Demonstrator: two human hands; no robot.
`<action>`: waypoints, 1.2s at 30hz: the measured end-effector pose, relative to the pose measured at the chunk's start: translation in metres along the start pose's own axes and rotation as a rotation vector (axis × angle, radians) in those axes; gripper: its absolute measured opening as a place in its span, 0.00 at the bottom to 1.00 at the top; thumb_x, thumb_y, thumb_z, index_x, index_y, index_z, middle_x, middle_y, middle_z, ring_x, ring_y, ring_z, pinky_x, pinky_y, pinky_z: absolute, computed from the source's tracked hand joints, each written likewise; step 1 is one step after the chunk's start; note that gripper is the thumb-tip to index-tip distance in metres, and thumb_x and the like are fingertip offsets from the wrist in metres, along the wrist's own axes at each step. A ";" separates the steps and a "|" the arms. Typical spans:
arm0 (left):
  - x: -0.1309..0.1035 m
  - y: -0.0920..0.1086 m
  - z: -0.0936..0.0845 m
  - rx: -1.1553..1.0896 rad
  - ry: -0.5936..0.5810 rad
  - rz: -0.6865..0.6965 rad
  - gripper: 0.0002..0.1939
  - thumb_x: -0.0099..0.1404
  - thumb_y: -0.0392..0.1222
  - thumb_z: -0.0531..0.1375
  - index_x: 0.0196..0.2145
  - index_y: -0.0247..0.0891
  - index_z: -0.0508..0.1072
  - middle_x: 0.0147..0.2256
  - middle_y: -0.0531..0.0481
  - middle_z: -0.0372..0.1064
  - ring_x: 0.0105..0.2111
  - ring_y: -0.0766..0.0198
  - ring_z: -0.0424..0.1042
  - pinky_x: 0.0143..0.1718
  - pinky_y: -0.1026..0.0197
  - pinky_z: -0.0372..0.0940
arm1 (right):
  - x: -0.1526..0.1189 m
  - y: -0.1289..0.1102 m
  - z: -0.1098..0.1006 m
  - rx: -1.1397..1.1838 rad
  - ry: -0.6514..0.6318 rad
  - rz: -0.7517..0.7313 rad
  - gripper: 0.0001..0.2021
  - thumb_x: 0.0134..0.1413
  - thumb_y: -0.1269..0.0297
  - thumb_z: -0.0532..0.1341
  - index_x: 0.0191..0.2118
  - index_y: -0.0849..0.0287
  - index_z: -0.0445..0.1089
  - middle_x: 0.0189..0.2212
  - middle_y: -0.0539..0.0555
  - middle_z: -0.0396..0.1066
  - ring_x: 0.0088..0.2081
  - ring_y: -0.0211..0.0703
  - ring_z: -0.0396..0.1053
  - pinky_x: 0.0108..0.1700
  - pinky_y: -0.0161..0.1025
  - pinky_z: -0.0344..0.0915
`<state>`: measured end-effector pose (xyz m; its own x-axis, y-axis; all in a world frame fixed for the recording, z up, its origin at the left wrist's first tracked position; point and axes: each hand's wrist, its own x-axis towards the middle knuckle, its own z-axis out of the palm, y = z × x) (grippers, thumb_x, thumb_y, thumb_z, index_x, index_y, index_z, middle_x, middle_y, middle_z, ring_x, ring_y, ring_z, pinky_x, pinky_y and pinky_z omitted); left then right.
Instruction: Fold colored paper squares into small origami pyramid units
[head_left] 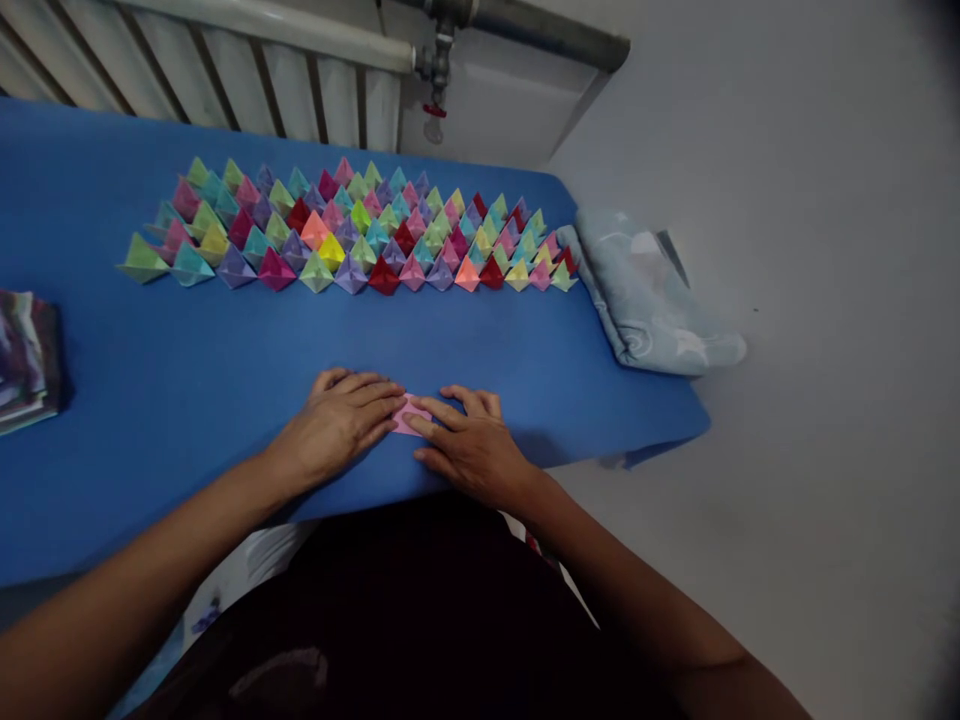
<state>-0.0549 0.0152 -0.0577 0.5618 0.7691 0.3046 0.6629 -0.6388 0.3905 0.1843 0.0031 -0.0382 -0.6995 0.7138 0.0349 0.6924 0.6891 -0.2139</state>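
A small piece of folded pink paper [402, 418] lies flat on the blue table, close to its near edge. My left hand [337, 425] rests palm down with its fingers stretched out, their tips on the paper's left side. From the right, my right hand [469, 435] reaches over the paper with fingers spread, two fingertips pressing on it. Parts of the paper are hidden beneath the fingers of both hands. Beyond the hands stand several rows of folded paper boats [349, 272] in green, pink, purple, red, yellow and blue.
The blue table [225, 350] runs along a white radiator [292, 90] and a pipe with a red-handled valve [434, 110]. A folded light-blue patterned cloth [649, 300] sits at the right end by the wall. At the far left is a stack of papers [26, 360].
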 end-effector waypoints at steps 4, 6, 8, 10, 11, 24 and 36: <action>0.000 -0.002 -0.003 0.016 -0.021 -0.024 0.16 0.73 0.47 0.53 0.52 0.45 0.76 0.53 0.45 0.76 0.54 0.50 0.71 0.58 0.43 0.52 | 0.000 0.001 -0.003 0.015 -0.025 0.011 0.21 0.69 0.51 0.53 0.63 0.47 0.65 0.65 0.52 0.63 0.62 0.60 0.54 0.57 0.56 0.52; 0.001 -0.001 -0.004 0.013 -0.035 -0.036 0.16 0.72 0.47 0.54 0.52 0.45 0.76 0.53 0.45 0.76 0.54 0.50 0.71 0.59 0.42 0.51 | -0.001 0.002 -0.004 0.027 -0.026 0.001 0.21 0.69 0.51 0.53 0.63 0.47 0.65 0.65 0.52 0.63 0.63 0.59 0.53 0.58 0.56 0.51; 0.001 0.000 -0.005 0.002 -0.043 -0.045 0.16 0.72 0.47 0.55 0.52 0.46 0.76 0.53 0.45 0.75 0.55 0.49 0.70 0.61 0.41 0.50 | -0.002 0.004 -0.006 0.033 -0.031 -0.022 0.21 0.68 0.51 0.54 0.63 0.46 0.65 0.66 0.52 0.62 0.63 0.58 0.53 0.58 0.55 0.51; 0.001 0.001 -0.005 -0.003 -0.046 -0.049 0.16 0.71 0.48 0.56 0.52 0.46 0.76 0.54 0.44 0.75 0.55 0.50 0.70 0.62 0.41 0.49 | -0.003 0.006 -0.008 0.028 -0.041 -0.043 0.21 0.68 0.52 0.55 0.63 0.46 0.65 0.66 0.53 0.62 0.63 0.58 0.53 0.58 0.55 0.51; 0.001 0.001 -0.005 -0.001 -0.051 -0.051 0.17 0.71 0.47 0.55 0.53 0.46 0.76 0.54 0.44 0.74 0.56 0.50 0.70 0.62 0.41 0.49 | -0.004 0.007 -0.009 0.024 -0.045 -0.051 0.21 0.68 0.52 0.55 0.63 0.46 0.66 0.66 0.54 0.62 0.64 0.58 0.53 0.58 0.55 0.51; 0.004 0.008 -0.006 0.059 -0.012 0.063 0.16 0.73 0.43 0.52 0.51 0.41 0.76 0.53 0.43 0.75 0.55 0.51 0.70 0.60 0.44 0.54 | -0.005 0.012 -0.010 0.067 -0.026 -0.035 0.22 0.69 0.50 0.53 0.62 0.52 0.66 0.64 0.54 0.64 0.63 0.58 0.54 0.60 0.54 0.50; -0.004 0.013 -0.009 0.054 0.035 0.136 0.15 0.73 0.45 0.53 0.51 0.40 0.75 0.51 0.42 0.75 0.50 0.52 0.72 0.54 0.48 0.61 | -0.003 -0.009 -0.006 0.166 0.033 0.063 0.18 0.66 0.59 0.58 0.60 0.53 0.67 0.59 0.55 0.70 0.52 0.52 0.62 0.51 0.49 0.55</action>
<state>-0.0529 0.0037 -0.0466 0.6315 0.6747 0.3821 0.6079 -0.7367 0.2963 0.1816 -0.0045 -0.0306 -0.6474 0.7607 0.0473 0.6943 0.6143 -0.3751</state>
